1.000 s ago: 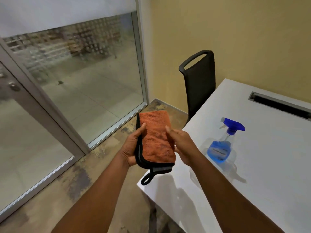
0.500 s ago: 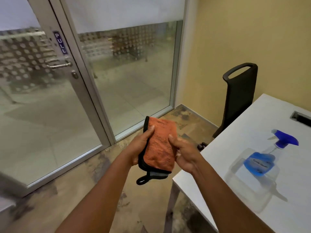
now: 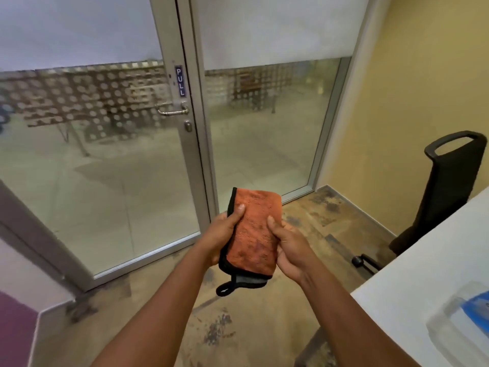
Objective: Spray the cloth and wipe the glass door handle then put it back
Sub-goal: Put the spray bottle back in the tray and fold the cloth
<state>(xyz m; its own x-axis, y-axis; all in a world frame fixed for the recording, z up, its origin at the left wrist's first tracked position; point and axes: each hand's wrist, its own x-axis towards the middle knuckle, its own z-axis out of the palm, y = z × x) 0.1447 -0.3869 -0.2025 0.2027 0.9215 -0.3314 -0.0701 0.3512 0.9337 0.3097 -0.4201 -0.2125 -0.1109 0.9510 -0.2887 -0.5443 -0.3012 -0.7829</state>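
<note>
Hands grip a folded orange cloth (image 3: 255,231): left hand (image 3: 221,238) and right hand (image 3: 289,247) both curl round it, thumbs on top; door handle (image 3: 173,110) at eleven o'clock.

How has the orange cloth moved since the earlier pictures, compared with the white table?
Yes. The cloth, gripped by the left hand and right hand, has moved away from the white table toward the glass door handle.
</note>
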